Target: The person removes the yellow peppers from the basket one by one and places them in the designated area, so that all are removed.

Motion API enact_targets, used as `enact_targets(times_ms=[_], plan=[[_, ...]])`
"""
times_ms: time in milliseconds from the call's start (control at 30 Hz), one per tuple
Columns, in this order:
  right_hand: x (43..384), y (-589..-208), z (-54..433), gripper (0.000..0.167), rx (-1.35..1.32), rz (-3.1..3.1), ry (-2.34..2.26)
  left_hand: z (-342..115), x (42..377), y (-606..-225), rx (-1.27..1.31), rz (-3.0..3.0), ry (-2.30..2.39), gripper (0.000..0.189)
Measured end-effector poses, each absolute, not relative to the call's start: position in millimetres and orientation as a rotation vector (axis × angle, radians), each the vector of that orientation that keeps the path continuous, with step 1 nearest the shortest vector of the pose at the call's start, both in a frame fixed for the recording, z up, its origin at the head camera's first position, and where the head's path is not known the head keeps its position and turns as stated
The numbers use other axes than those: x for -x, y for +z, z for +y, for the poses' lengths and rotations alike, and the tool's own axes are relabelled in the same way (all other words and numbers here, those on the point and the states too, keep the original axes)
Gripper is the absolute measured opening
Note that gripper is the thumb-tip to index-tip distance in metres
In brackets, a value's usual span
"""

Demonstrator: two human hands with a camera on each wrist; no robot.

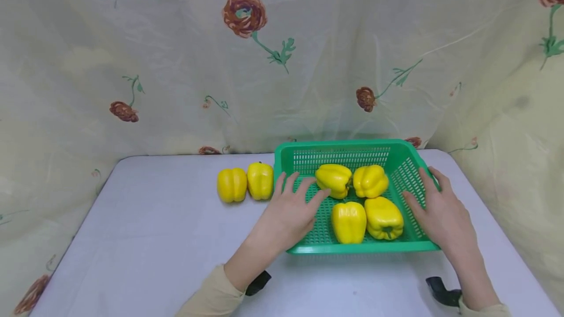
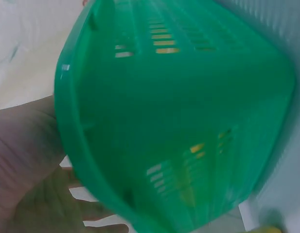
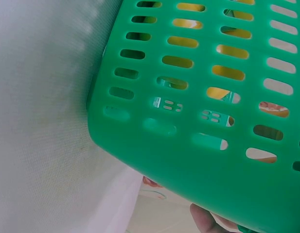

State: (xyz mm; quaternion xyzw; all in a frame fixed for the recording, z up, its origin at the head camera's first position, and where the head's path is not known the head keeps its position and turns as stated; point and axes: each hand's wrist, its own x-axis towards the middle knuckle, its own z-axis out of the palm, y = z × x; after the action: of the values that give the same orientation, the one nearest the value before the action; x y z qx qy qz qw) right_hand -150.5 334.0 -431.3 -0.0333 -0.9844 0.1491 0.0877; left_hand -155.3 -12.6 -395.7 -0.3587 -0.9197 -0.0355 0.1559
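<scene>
In the head view, a green plastic basket (image 1: 352,247) holds several yellow bell peppers (image 1: 334,180). My left hand (image 1: 288,214) lies over the basket's left rim with fingers spread, reaching above the inside and holding no pepper. The left wrist view has this hand (image 2: 43,194) beside the rim of the basket (image 2: 154,102). At the right rim rests my right hand (image 1: 447,216), its thumb inside the basket and its fingers along the edge, loosely apart. Only its fingertips (image 3: 205,219) show past the basket wall (image 3: 140,150) in the right wrist view.
Two more yellow bell peppers (image 1: 232,185) stand side by side on the white table (image 1: 145,238), just left of the basket. A flower-patterned curtain (image 1: 176,62) hangs behind the table and on both sides. Black straps (image 1: 442,291) show near both wrists.
</scene>
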Motion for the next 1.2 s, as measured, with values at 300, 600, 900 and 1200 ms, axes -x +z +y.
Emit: enact_targets(times_ms=[300,600,900,1200], plan=[[149.1,-431.3,333.6,0.078,0.107,-2.939,0.452,8.3,152.0,-403.2,1.110,-2.725,-0.030,0.053],[148.8,-431.9,333.7,0.078,0.107,-2.945,0.456,19.5,155.4,-407.1,1.133,-2.788,-0.009,0.059],[149.2,-431.3,333.6,0.078,0.099,-2.940,0.456,28.2,159.1,-408.1,1.187,-2.831,-0.010,0.055],[149.6,-429.7,333.6,0.078,0.101,-2.939,0.453,32.5,160.6,-411.2,1.235,-2.831,-0.040,0.044]])
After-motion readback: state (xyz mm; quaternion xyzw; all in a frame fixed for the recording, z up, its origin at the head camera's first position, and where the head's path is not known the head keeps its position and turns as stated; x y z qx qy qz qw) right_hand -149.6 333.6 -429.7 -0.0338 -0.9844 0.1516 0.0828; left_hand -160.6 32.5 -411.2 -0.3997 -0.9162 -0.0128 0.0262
